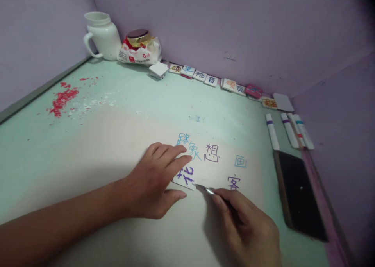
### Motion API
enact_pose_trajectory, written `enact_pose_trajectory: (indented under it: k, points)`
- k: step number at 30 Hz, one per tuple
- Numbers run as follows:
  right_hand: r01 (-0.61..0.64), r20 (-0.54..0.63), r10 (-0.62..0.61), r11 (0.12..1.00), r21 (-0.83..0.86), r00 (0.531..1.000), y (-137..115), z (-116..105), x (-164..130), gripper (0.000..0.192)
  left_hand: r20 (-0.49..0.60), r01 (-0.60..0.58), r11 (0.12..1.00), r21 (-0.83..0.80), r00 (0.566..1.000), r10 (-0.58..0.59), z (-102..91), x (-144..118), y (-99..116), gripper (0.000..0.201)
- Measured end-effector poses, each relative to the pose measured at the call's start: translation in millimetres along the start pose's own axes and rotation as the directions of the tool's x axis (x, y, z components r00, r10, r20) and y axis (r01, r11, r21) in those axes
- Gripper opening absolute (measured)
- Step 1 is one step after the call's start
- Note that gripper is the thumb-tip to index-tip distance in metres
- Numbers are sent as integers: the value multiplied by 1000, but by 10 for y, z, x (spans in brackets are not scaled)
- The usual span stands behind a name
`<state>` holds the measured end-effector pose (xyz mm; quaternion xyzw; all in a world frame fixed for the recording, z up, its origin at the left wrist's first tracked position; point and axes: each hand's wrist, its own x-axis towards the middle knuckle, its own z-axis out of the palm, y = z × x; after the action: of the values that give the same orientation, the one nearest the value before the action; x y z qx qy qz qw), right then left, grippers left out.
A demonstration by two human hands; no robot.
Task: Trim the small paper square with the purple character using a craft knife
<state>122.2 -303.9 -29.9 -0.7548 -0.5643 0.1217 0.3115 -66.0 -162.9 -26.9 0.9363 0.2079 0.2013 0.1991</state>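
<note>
A large pale sheet [96, 149] lies on the table, with handwritten blue and purple characters on it. My left hand [156, 177] rests flat on the sheet, its fingers stretched out and the thumb apart. Between that thumb and the fingers shows a bold purple character [187, 175], with a thin dark line just below it. A craft knife [209, 190] is gripped like a pen in my right hand [249, 224]. Its blade tip points left and meets the sheet near the end of the line. Part of the blue characters [193, 150] is covered by my left fingertips.
A white jug [102, 36] and a jar in a wrapper [137, 50] stand at the back left. Small character cards [200, 76] line the wall. Several markers [272, 132] and a dark phone-like slab [300, 196] lie right. Red scraps [63, 101] are scattered left.
</note>
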Motion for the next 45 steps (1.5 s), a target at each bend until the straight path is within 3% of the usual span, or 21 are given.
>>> enact_pose_trajectory:
  k: [4, 7, 14, 33, 39, 45]
  points:
    - [68, -44, -70, 997, -38, 997, -6, 33, -13, 16, 131, -36, 999, -5, 991, 37, 1, 36, -17, 47]
    - [145, -66, -150, 987, -73, 987, 20, 49, -14, 12, 123, -31, 999, 14, 992, 29, 13, 50, -26, 37]
    - [264, -72, -272, 959, -105, 959, 119, 90, -13, 11, 108, -29, 999, -32, 994, 32, 34, 52, -32, 36]
    - [96, -161, -117, 987, -133, 980, 140, 79, 119, 9, 78, -66, 990, -123, 994, 76, 47, 41, -53, 38]
    - [264, -90, -264, 964, -14, 960, 167, 48, 88, 6, 98, -62, 991, -122, 992, 74, 42, 37, -59, 37]
    - [256, -95, -261, 965, -59, 961, 144, 92, 66, 4, 87, -63, 990, -123, 993, 74, 51, 45, -62, 38]
